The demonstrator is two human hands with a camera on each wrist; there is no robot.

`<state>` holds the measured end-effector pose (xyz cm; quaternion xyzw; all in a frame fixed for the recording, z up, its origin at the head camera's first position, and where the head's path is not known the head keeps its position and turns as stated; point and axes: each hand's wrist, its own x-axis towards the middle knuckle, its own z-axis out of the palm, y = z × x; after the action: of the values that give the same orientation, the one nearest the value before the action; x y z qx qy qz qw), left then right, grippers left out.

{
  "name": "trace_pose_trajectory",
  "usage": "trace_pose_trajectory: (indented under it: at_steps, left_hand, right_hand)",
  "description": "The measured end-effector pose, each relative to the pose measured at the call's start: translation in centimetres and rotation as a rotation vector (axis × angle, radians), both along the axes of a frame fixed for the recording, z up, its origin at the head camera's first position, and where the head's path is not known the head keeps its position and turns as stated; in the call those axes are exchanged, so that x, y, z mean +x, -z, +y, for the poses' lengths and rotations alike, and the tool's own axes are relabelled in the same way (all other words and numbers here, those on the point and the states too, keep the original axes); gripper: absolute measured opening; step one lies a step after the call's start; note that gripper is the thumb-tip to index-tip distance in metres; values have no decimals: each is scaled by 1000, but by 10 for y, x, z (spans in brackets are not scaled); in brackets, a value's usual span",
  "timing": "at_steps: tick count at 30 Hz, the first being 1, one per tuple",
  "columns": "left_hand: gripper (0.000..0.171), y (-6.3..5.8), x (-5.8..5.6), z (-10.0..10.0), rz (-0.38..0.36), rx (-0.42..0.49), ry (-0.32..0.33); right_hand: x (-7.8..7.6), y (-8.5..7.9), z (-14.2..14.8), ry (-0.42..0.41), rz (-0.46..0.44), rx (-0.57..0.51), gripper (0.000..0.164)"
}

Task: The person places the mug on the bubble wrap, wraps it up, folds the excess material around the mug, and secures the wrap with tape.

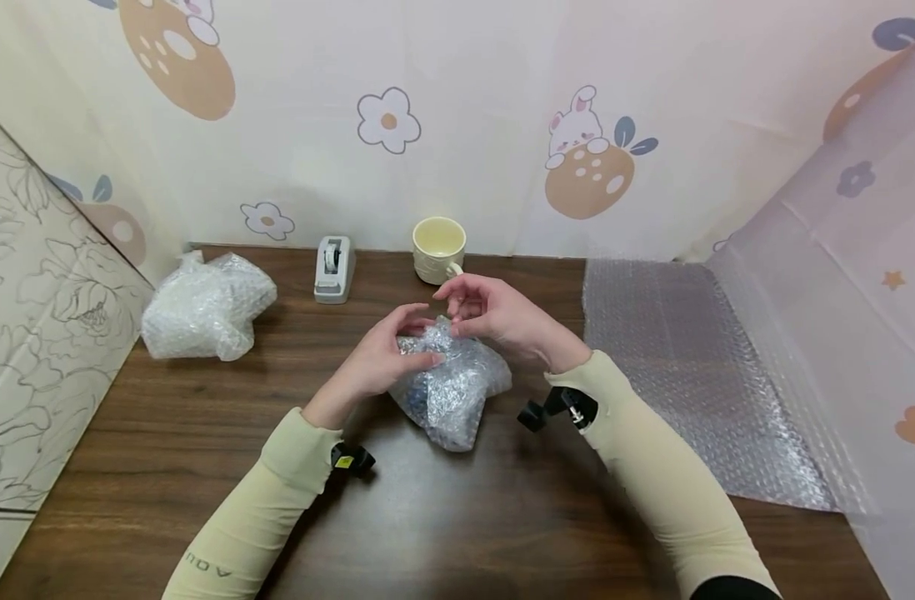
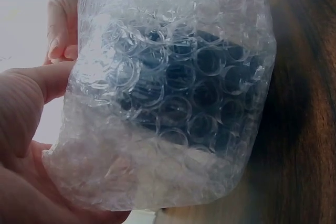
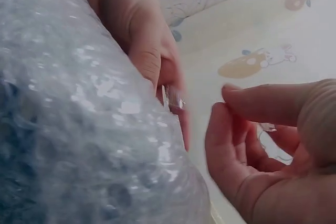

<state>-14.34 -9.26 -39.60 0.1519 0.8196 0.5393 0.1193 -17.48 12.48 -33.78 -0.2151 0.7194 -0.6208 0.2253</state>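
Observation:
A bubble-wrapped bundle (image 1: pixel 453 392) is on the table in front of me, with something dark blue showing through the bubble wrap (image 2: pixel 178 87). My left hand (image 1: pixel 375 358) grips its upper left side between thumb and fingers. Close to the bundle's top, my right hand (image 1: pixel 506 321) has its fingers curled and its thumb near the index fingertip. A small shiny clear strip (image 3: pixel 268 127), perhaps tape, shows among the right hand's fingers. Another clear shiny edge lies by the left fingers in the right wrist view; whether it is tape or wrap is unclear.
A second bubble-wrapped bundle (image 1: pixel 206 308) sits at the back left. Along the back edge stand a white tape dispenser (image 1: pixel 333 279) and a pale yellow mug (image 1: pixel 437 260). A flat bubble wrap sheet (image 1: pixel 675 367) covers the table's right side. Patterned curtains (image 1: pixel 465 183) hang behind.

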Motion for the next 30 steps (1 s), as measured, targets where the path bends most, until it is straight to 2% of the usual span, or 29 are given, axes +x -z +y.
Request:
trace_pose_trajectory:
  at_steps: [2,4,10,18,23,25,26,28,30]
  left_hand:
    - [73,1,0,0,-4,2,-3]
    - [72,2,0,1,-4,7,-4]
    - [67,3,0,1,13,21,-11]
    - [62,4,0,-1,10,21,-22]
    - [58,3,0,0,15,8,-31]
    - [56,2,2,0,72,-13,-48]
    - [54,2,4,0,132,-34,-56]
    - [47,2,8,0,317,-103,-59]
    - [39,1,12,0,564,-200,-59]
  right_hand:
    - [-1,-3,0,-36,-8,22,44]
    - [-2,-4,-1,-53,39,37,44]
    - [-5,1,-6,-27,185,63,39]
    - [-18,14,-14,-1,160,157,44]
    - [-17,20,-15,6,275,256,43]
    - [-16,20,-16,5,341,284,42]
    - [-15,21,-17,1,371,294,42]
    - [-15,22,-18,-4,426,311,41]
    - [-15,23,-17,-4,470,329,41]
